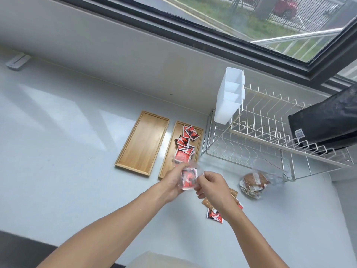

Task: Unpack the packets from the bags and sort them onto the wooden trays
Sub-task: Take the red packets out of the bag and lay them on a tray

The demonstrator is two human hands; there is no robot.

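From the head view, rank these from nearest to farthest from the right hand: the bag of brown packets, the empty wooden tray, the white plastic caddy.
From the right hand:
1. Bag of brown packets, just to its right.
2. Empty wooden tray, up and to the left.
3. White plastic caddy, on the rack, farthest back.

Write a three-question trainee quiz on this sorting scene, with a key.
1. True or false: the left wooden tray holds red packets.
2. What do both hands grip? A) clear bag of red packets B) dish rack C) white caddy
3. The bag of brown packets lies beside the ____ rack.

Key: 1 false, they lie in the right wooden tray; 2 A, left hand and right hand; 3 dish.
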